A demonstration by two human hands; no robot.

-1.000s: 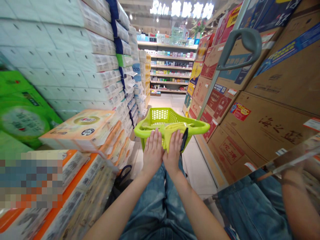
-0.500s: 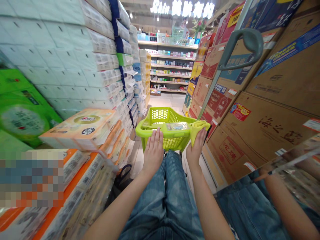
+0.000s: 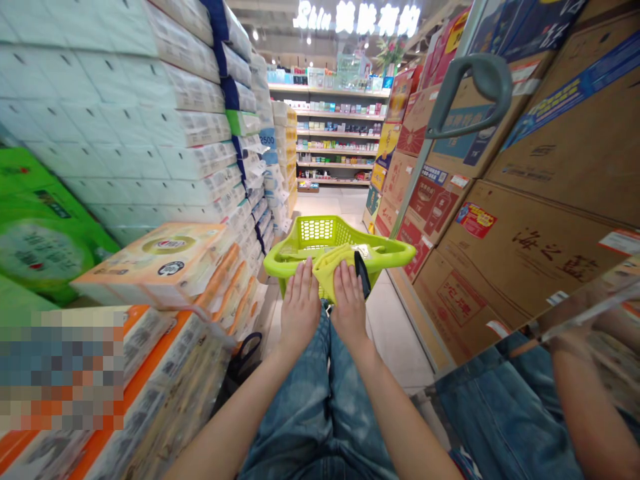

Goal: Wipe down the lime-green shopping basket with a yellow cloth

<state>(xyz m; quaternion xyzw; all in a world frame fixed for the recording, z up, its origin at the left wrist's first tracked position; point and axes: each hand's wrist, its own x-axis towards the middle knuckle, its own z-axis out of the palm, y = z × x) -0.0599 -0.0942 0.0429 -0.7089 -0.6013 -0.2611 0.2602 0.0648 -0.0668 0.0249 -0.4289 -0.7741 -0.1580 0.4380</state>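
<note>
A lime green shopping basket [image 3: 390,250] stands on the floor just past my knees in a narrow store aisle. My left hand [image 3: 299,305] lies flat on its near rim, fingers stretched out. Beside it, my right hand [image 3: 349,303] presses a yellow-green cloth [image 3: 327,261] against the middle of that same rim, fingers flat on the cloth. A black strap or handle piece [image 3: 361,273] sticks up next to my right fingers. My blue jeans fill the bottom centre.
Stacked tissue packs [image 3: 150,133] wall the left side, with orange-trimmed packs [image 3: 165,260] and green packs [image 3: 40,227] lower down. Cardboard cartons [image 3: 540,220] line the right. A grey cart handle [image 3: 475,87] rises at upper right. Shelves [image 3: 340,133] stand at the aisle's far end.
My right hand has slid the cloth from the basket's right corner back to the middle of the near rim, beside my left hand, which stayed put.
</note>
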